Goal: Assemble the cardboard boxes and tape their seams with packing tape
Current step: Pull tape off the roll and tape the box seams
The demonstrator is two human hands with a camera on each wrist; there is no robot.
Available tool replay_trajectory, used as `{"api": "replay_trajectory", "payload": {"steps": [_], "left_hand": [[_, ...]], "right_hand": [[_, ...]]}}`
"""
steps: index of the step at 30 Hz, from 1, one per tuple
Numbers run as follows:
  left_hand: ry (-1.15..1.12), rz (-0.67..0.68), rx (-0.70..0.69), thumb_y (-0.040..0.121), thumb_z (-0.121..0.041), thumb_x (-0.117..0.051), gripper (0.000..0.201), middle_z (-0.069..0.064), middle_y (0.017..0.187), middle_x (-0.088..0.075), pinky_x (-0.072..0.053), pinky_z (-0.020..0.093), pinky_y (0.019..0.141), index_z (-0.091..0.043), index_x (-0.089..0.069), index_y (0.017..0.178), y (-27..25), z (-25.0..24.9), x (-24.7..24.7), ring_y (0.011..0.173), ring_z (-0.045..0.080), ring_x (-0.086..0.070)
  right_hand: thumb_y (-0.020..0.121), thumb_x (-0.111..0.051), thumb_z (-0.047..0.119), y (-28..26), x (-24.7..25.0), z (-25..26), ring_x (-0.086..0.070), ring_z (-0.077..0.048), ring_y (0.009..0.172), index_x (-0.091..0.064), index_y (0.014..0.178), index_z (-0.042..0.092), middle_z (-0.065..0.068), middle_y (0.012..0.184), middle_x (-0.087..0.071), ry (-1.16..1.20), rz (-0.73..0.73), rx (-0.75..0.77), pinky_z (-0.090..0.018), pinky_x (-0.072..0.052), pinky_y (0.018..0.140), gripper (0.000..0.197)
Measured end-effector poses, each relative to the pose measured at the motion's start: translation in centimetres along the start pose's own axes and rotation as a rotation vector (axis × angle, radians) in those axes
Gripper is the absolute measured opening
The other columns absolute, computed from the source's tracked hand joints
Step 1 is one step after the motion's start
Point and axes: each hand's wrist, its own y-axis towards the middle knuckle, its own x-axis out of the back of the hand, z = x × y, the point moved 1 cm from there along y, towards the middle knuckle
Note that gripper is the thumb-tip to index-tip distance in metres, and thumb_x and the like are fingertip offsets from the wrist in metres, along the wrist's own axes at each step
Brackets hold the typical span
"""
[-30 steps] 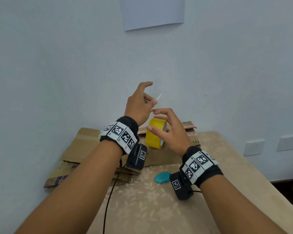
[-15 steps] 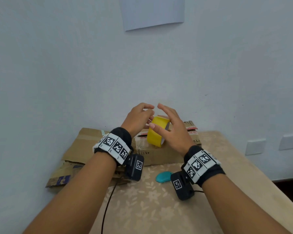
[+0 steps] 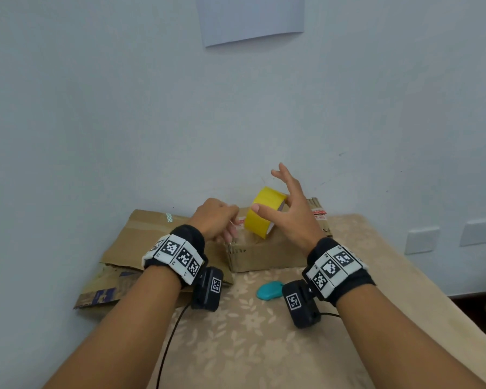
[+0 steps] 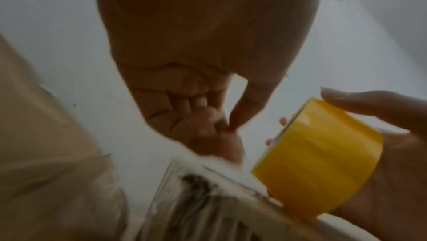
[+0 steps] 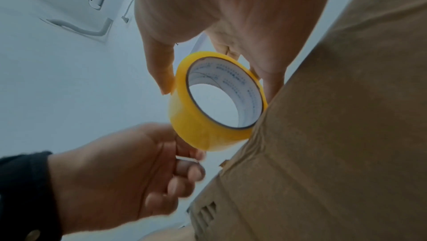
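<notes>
At frame centre, the right hand (image 3: pixel 289 217) pinches the yellow tape roll (image 3: pixel 264 211) against the assembled cardboard box (image 3: pixel 264 256); the left hand (image 3: pixel 215 220), fingers curled, pinches the tape's loose end.

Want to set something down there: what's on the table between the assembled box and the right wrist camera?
In the head view, a small teal object lies on the tablecloth between the cardboard box and the wrist camera.

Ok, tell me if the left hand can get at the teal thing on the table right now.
Probably yes, but not freely: the left hand is pinching the tape end by the yellow roll. The teal object lies uncovered on the table, just below it.
</notes>
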Motion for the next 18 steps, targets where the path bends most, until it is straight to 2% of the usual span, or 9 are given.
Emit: {"api": "replay_trajectory", "payload": {"steps": [3,7,10,13,15,18], "left_hand": [[0.064,0.135,0.044,0.097,-0.015,-0.056,0.023,0.007,0.067,-0.072,-0.051,0.024,0.048,-0.004,-0.071,0.083,-0.3,0.2,-0.4,0.053,0.020,-0.066],[0.053,0.238,0.050,0.097,-0.011,-0.059,0.020,0.013,0.077,-0.078,-0.061,0.027,0.060,0.004,-0.073,0.094,-0.4,-0.4,-0.4,0.066,0.023,-0.075],[0.075,0.355,0.047,0.095,-0.010,-0.063,0.019,0.014,0.086,-0.079,-0.063,0.028,0.067,0.004,-0.075,0.099,-0.5,-0.5,-0.5,0.079,0.025,-0.078],[0.172,0.490,0.024,0.092,-0.008,-0.070,0.014,0.012,0.092,-0.079,-0.064,0.031,0.079,0.000,-0.079,0.100,-1.0,-0.3,-1.5,0.093,0.027,-0.077],[0.266,0.541,0.003,0.089,-0.007,-0.074,0.015,0.010,0.097,-0.079,-0.063,0.032,0.083,-0.006,-0.080,0.103,-1.3,-0.1,-2.6,0.101,0.027,-0.075],[0.412,0.584,-0.027,0.083,-0.011,-0.082,0.030,0.003,0.110,-0.078,-0.062,0.032,0.086,-0.021,-0.078,0.111,-1.4,-0.2,-4.4,0.106,0.025,-0.073]], "right_hand": [[0.088,-0.081,0.033,0.0,0.0,0.1,-0.034,-0.003,0.145,-0.017,0.163,0.031,0.017,0.155,-0.037,0.003,-0.021,-0.005,-0.042,-0.031,0.122,0.099],[0.089,-0.080,0.032,0.0,0.0,0.2,-0.036,-0.005,0.144,-0.016,0.163,0.032,0.019,0.154,-0.037,0.024,-0.047,-0.018,-0.042,-0.032,0.122,0.098],[0.082,-0.080,0.045,-0.1,0.0,0.3,-0.040,-0.012,0.142,-0.020,0.161,0.038,0.024,0.151,-0.038,0.062,-0.079,-0.044,-0.047,-0.036,0.119,0.099],[0.070,-0.077,0.061,-0.1,-0.1,0.3,-0.046,-0.020,0.139,-0.024,0.156,0.048,0.027,0.150,-0.040,0.140,-0.113,-0.074,-0.052,-0.043,0.114,0.102],[0.067,-0.076,0.062,0.0,-0.1,0.2,-0.047,-0.021,0.139,-0.025,0.154,0.049,0.027,0.149,-0.041,0.158,-0.118,-0.079,-0.053,-0.045,0.112,0.102],[0.067,-0.077,0.061,0.0,0.1,0.2,-0.047,-0.020,0.139,-0.025,0.154,0.050,0.029,0.148,-0.041,0.140,-0.108,-0.080,-0.053,-0.043,0.113,0.102]]}}
